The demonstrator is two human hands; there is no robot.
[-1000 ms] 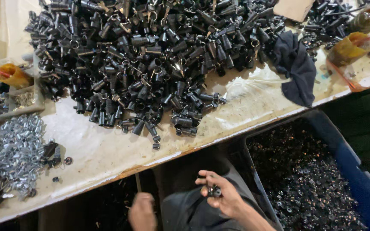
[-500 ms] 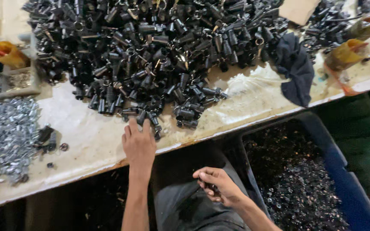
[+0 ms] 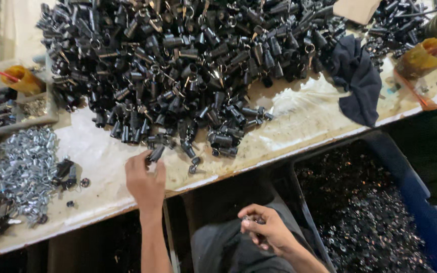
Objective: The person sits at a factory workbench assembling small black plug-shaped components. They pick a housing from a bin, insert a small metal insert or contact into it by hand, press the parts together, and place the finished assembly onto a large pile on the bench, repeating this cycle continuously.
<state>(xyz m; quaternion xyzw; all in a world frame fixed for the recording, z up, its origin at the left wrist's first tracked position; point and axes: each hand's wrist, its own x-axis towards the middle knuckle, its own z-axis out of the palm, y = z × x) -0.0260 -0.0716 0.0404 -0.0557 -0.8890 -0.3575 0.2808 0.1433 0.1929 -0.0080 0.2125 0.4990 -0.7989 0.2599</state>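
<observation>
A big heap of small black cylindrical parts [image 3: 178, 65] covers the far half of the worn white table [image 3: 102, 162]. My left hand [image 3: 145, 182] reaches over the table's front edge, and its fingertips pinch one black cylinder [image 3: 156, 153] at the near edge of the heap. My right hand [image 3: 266, 230] hovers lower down, over my lap, with its fingers closed around a small dark metal piece [image 3: 251, 219].
A pile of shiny silver parts [image 3: 24, 169] lies at the left, behind it a grey tray [image 3: 18, 108] and a yellow cup [image 3: 21, 80]. A dark cloth [image 3: 357, 78] drapes at the right. A blue bin [image 3: 421, 212] of black parts stands below the table.
My left hand rose from below the table edge to the heap, then drew back left with a black cylinder pinched. My right hand stayed over my lap with its piece.
</observation>
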